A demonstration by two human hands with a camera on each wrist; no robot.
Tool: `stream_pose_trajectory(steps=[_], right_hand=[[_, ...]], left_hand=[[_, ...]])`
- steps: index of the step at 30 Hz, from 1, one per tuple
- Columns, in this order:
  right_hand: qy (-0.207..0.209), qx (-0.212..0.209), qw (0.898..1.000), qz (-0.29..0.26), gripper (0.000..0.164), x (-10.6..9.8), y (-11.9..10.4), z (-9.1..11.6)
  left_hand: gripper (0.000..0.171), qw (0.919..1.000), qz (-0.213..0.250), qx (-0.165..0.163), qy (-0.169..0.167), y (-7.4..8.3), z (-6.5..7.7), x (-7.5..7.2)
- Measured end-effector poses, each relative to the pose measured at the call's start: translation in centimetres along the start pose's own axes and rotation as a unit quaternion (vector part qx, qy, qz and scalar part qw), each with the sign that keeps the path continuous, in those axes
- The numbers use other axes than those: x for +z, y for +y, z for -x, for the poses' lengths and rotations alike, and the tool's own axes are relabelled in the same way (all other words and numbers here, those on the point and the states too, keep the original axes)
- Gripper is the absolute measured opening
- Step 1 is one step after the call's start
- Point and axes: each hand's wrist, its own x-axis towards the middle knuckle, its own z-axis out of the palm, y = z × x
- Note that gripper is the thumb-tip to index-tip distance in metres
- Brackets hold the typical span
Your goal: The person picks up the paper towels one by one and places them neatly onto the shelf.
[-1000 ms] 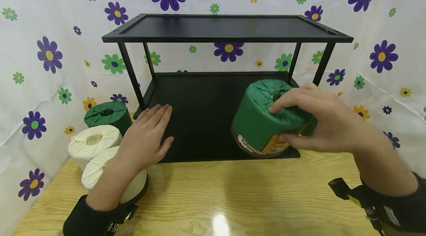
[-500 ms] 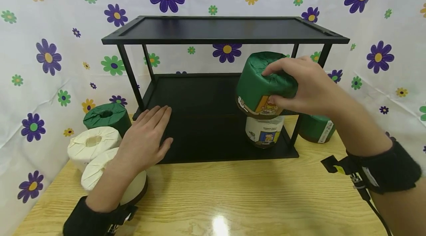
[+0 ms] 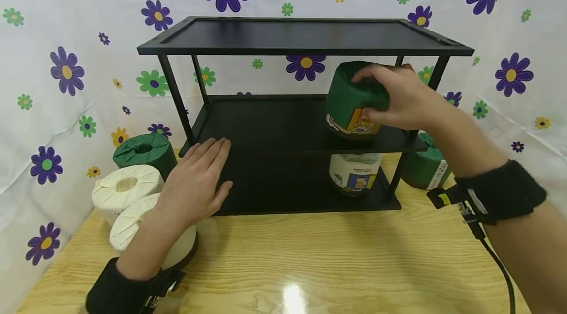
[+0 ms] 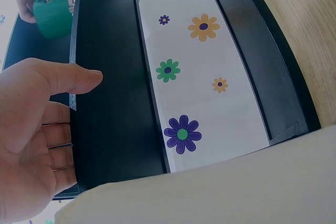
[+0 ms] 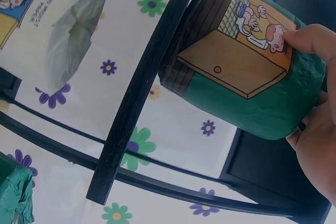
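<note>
My right hand (image 3: 398, 100) grips a green paper-wrapped toilet roll (image 3: 347, 100) from above, thumb on its printed side and fingers at its top. It is upright, close over the right end of the black rack's middle shelf (image 3: 261, 122). In the right wrist view, the roll (image 5: 236, 72) shows a cartoon print, with its brown-banded base right by the shelf edge. My left hand (image 3: 195, 183), fingers straight and together, rests at the left front of that shelf. A white-wrapped roll (image 3: 354, 174) stands on the bottom shelf, beneath the held one.
Two cream rolls (image 3: 133, 183) and a green roll (image 3: 152, 156) cluster left of the rack, partly behind my left forearm. Another green roll (image 3: 425, 164) stands on the wooden table (image 3: 310, 255) to the right. The rack's top shelf (image 3: 283, 36) overhangs the middle one.
My right hand has carried the green toilet roll up and back from in front of the rack to the middle shelf, revealing the white roll below. My left hand stays put.
</note>
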Motion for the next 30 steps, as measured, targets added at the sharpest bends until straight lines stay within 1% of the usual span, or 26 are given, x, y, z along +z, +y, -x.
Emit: stream_pose_trajectory(steps=[4, 8, 15, 18, 21, 23, 28, 30], right_hand=[[-0.029, 0.032, 0.999, 0.011, 0.057, 0.2, 0.9, -1.0], [-0.059, 0.063, 0.996, 0.0, 0.058, 0.5, 1.7, -1.6], [-0.077, 0.065, 0.995, -0.011, 0.057, 1.2, 2.9, -2.5], [-0.075, 0.066, 0.995, -0.014, 0.056, 1.5, 2.9, -2.6], [-0.067, 0.071, 0.995, -0.014, 0.056, 1.8, 2.8, -2.2], [-0.058, 0.067, 0.996, -0.014, 0.056, 2.0, 2.8, -1.9], [-0.035, 0.034, 0.999, 0.007, 0.052, 2.1, 2.8, -1.4], [-0.032, 0.028, 0.999, 0.019, 0.05, 1.9, 2.8, -1.5]], left_hand=[[0.075, 1.0, 0.0, -0.001, -0.002, 0.0, 0.0, 0.0], [0.074, 1.0, 0.001, -0.001, -0.002, 0.1, 0.0, 0.0], [0.073, 1.0, -0.003, -0.001, -0.002, 0.3, -0.1, -0.1], [0.074, 1.0, -0.006, -0.003, -0.002, 0.2, -0.1, -0.1], [0.075, 0.9999, -0.007, -0.003, -0.007, 0.2, 0.0, -0.1], [0.075, 0.9999, -0.007, -0.003, -0.01, 0.2, 0.0, 0.0], [0.076, 0.9999, -0.007, -0.001, -0.008, 0.1, 0.0, 0.0], [0.076, 1.0, -0.007, -0.001, -0.006, 0.1, 0.0, 0.0]])
